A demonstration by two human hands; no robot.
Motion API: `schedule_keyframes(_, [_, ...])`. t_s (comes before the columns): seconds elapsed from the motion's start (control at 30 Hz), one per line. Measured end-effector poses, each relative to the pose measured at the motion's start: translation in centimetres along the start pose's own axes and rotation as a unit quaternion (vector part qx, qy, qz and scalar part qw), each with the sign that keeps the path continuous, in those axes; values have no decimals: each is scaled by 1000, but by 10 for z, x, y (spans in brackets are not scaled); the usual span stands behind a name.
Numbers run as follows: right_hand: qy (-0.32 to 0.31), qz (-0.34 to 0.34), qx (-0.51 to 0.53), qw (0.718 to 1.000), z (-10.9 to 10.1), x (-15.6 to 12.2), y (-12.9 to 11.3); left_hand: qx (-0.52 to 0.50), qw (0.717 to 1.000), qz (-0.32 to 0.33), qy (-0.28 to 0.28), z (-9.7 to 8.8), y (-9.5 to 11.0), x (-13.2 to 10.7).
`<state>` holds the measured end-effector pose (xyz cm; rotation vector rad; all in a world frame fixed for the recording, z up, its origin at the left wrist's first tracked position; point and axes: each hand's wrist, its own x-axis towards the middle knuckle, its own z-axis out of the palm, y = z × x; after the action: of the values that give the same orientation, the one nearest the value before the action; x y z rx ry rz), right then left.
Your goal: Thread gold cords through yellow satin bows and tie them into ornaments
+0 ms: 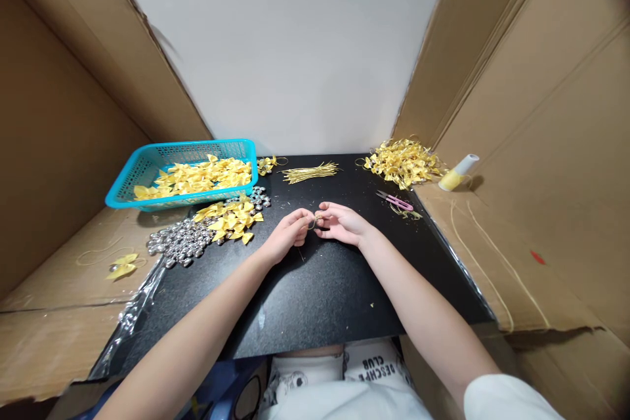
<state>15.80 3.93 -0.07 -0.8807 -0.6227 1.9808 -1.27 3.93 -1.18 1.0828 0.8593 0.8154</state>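
Observation:
Above the middle of the black tabletop (315,289), my left hand (289,235) and my right hand (340,223) meet at the fingertips. Between them is a thin gold cord (312,223), bent into a small loop. My left thumb and forefinger pinch it, and a loose end hangs below that hand. The right thumb and fingers close on the cord's other side. To the left of my hands lie yellow ribbon bows (233,218) and a heap of small silver bells (181,241). A bundle of cut gold cords (311,172) lies beyond my hands.
A turquoise basket (182,199) of yellow bows stands at the back left. Pink thread snips (398,202) lie to the right, near a pile of bows with cords (404,163). A spool (457,172) stands on the cardboard at right; a single bow (123,266) lies at left.

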Motion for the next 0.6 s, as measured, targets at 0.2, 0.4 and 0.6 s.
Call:
schedule_keyframes(0.2, [11, -26, -50, 998, 4, -2, 0, -37, 999, -1, 13, 1, 5, -1])
schedule_keyframes(0.4, [18, -64, -109, 992, 6, -2, 1, -41, 997, -54, -25, 3, 11, -5])
schedule_keyframes(0.6, [19, -72, -146, 986, 4, 0, 1, -39, 997, -61, -32, 2, 8, -3])
